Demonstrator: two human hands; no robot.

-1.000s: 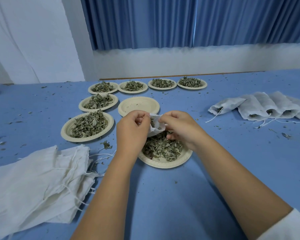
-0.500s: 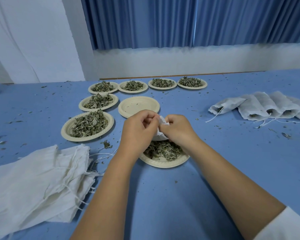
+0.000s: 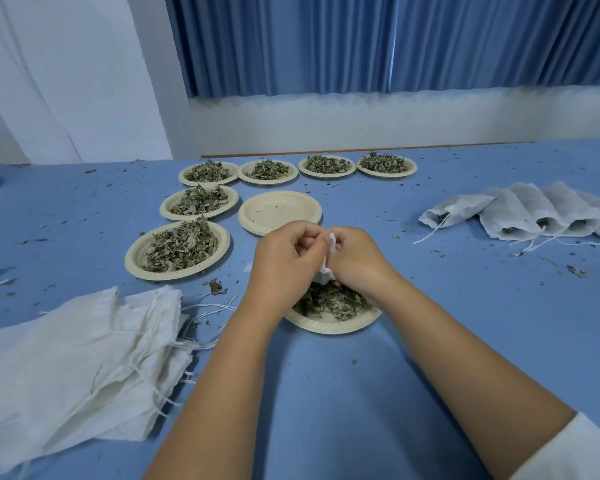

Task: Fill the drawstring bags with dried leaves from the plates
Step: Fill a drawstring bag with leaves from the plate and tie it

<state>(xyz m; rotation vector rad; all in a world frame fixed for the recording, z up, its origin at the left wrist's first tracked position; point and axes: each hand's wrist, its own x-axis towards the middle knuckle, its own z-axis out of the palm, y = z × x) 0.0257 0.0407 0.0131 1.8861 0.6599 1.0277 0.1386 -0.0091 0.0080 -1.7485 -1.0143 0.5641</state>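
Observation:
A small white drawstring bag point(image 3: 328, 268) is held between both hands above a paper plate point(image 3: 329, 325) of dried leaves point(image 3: 333, 301). My left hand point(image 3: 288, 258) pinches the bag's top from the left. From the right, my right hand point(image 3: 357, 259) grips the same top, knuckles close to the left hand. Most of the bag is hidden behind the fingers. Several more plates of leaves sit beyond, the nearest one point(image 3: 177, 251) at the left.
An empty plate stack point(image 3: 279, 211) lies just behind my hands. A pile of flat white bags point(image 3: 73, 368) covers the near left of the blue table point(image 3: 326, 393). Filled bags point(image 3: 520, 211) lie in a row at the right. Leaf crumbs are scattered about.
My hands have come together and risen slightly, closing the bag's mouth, which was held open over the plate a second ago.

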